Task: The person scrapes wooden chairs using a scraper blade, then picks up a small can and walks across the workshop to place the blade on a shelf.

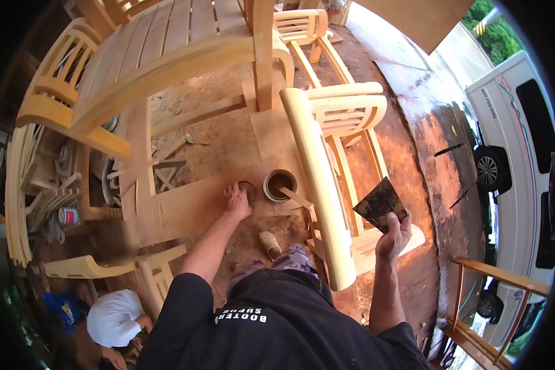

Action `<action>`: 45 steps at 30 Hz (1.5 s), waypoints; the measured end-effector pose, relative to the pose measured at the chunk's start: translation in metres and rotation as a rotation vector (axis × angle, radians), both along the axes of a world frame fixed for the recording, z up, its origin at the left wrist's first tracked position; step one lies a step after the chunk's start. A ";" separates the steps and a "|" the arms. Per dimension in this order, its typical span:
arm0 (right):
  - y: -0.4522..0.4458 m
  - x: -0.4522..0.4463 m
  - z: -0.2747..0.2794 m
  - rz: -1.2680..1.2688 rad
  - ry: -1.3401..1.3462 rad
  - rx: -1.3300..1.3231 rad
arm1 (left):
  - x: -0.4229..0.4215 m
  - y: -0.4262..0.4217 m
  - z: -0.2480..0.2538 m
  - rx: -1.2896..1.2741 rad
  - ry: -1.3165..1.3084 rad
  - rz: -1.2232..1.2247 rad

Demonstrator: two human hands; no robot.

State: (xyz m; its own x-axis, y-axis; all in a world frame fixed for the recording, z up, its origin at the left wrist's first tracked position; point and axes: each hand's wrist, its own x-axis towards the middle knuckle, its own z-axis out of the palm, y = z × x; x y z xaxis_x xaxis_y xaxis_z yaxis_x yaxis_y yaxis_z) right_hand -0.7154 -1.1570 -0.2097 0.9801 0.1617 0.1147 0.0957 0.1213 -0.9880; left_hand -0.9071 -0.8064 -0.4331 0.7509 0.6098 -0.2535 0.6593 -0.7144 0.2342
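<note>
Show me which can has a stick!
The open can beside the left hand: its stick pokes out. The red-labelled can, picture left, shows none.

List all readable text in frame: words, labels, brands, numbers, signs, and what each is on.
Black shirt: two white lines, upside down in view; one looks like "BOOTER…", ending unclear; the other too blurred to quote.
White van: side lettering, too small to read.
Red, white and blue can: label too small to read.
No other text legible.
</note>
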 end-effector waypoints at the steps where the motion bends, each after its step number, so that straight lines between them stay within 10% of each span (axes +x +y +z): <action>1: 0.001 0.000 0.001 -0.005 -0.011 0.007 | -0.001 0.003 0.015 0.005 -0.048 0.061; 5: -0.006 0.001 0.002 -0.015 -0.026 0.015 | 0.000 0.014 0.064 0.008 -0.414 0.228; 9: -0.006 -0.003 -0.005 -0.059 0.025 -0.014 | 0.024 -0.014 0.106 -0.083 -0.664 -0.107; 29: 0.010 -0.007 -0.015 0.004 0.059 -0.022 | 0.077 -0.030 0.112 -0.103 -0.061 -0.512; 45: 0.048 -0.012 -0.003 0.142 0.072 0.048 | 0.013 -0.035 0.100 -0.149 -0.262 -0.207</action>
